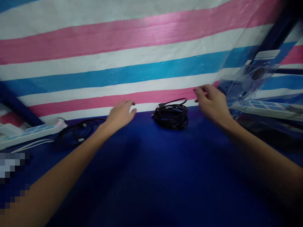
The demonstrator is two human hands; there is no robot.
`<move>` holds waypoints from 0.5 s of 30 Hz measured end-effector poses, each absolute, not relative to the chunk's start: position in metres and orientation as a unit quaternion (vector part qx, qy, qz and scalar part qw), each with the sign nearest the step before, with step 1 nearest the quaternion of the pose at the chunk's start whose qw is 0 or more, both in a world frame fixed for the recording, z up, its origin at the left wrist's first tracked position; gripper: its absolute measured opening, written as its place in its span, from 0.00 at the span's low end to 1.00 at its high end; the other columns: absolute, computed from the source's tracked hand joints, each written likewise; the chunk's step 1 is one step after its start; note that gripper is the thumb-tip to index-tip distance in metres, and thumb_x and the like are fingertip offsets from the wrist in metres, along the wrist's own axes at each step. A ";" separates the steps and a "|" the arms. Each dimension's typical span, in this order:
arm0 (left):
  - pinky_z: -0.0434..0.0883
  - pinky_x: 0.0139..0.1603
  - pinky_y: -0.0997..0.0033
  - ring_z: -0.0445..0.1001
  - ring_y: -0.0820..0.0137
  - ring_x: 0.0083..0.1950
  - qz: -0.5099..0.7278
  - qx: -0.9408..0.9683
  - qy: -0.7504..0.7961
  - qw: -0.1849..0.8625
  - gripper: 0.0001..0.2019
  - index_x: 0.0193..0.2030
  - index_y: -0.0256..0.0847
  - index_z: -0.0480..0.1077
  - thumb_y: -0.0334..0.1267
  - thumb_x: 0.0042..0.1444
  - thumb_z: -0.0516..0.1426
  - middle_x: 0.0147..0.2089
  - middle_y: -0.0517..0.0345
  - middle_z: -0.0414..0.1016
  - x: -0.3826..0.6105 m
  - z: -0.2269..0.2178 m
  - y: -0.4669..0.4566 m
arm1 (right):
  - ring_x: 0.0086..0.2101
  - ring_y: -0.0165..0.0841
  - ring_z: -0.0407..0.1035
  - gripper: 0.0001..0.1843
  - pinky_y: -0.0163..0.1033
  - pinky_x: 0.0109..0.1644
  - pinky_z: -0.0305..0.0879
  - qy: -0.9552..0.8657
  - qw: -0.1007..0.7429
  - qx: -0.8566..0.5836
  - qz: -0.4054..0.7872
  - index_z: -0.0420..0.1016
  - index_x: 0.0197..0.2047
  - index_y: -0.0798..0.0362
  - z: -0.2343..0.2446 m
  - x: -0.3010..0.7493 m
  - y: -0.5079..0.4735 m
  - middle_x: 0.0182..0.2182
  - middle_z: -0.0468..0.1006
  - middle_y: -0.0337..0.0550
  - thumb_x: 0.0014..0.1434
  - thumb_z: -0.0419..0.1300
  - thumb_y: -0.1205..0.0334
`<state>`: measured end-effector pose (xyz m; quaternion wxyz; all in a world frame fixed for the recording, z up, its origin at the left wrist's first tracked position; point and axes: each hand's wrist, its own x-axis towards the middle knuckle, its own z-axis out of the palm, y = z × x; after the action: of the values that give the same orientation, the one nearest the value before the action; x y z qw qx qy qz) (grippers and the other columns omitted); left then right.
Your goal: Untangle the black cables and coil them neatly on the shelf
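Observation:
A coiled black cable [170, 118] lies on the blue tabletop [153, 164], close to the striped sheet at the back. One of its plugs rests on top of the coil, and a loop of cable rises above it. My left hand [121, 114] hovers to the left of the coil, apart from it, thumb and fingers spread with nothing between them. On the coil's right side, my right hand [211, 102] is raised, its fingers loosely bent and apart, holding nothing that I can see.
Looser black cables [81, 130] with pale tags lie behind my left forearm. A white power strip [35, 130] sits at the far left, another power strip [267, 108] at the right. Clear plastic packaging [248, 80] stands behind my right hand. A striped sheet [132, 74] hangs along the back.

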<state>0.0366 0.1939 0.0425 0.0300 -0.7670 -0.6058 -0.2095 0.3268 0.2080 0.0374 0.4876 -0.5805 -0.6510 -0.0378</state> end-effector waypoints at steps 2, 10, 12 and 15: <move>0.62 0.52 0.52 0.65 0.51 0.54 -0.151 -0.731 -0.657 0.099 0.21 0.53 0.36 0.64 0.46 0.58 0.45 0.55 0.42 0.67 -0.006 0.037 0.173 | 0.34 0.36 0.68 0.14 0.40 0.37 0.61 -0.679 0.504 -0.530 -0.056 0.71 0.38 0.54 0.040 0.307 0.193 0.34 0.75 0.48 0.60 0.49 0.55; 0.63 0.49 0.47 0.64 0.42 0.54 0.021 -0.662 -0.743 0.094 0.35 0.55 0.32 0.64 0.60 0.54 0.41 0.54 0.34 0.64 -0.087 -0.026 0.126 | 0.31 0.30 0.65 0.13 0.36 0.34 0.55 -0.888 0.261 -0.376 -0.027 0.67 0.35 0.56 0.003 0.227 0.141 0.32 0.73 0.44 0.64 0.44 0.62; 0.64 0.50 0.50 0.65 0.45 0.54 -0.010 -0.674 -0.734 0.088 0.34 0.56 0.33 0.62 0.60 0.54 0.41 0.55 0.35 0.63 -0.081 -0.028 0.123 | 0.29 0.29 0.64 0.11 0.36 0.31 0.52 -0.915 0.209 -0.345 -0.028 0.67 0.33 0.56 -0.010 0.218 0.134 0.30 0.72 0.42 0.62 0.46 0.63; 0.65 0.49 0.54 0.66 0.49 0.54 -0.037 -0.679 -0.729 0.083 0.28 0.60 0.34 0.57 0.48 0.56 0.43 0.56 0.37 0.63 -0.065 -0.020 0.121 | 0.29 0.30 0.63 0.07 0.37 0.29 0.49 -0.939 0.163 -0.302 -0.031 0.67 0.31 0.55 -0.018 0.214 0.129 0.30 0.72 0.42 0.58 0.50 0.65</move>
<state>-0.0653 0.1207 -0.0196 0.0828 -0.6787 -0.7288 -0.0366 0.2138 0.1288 -0.0183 0.1635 -0.3021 -0.9387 -0.0306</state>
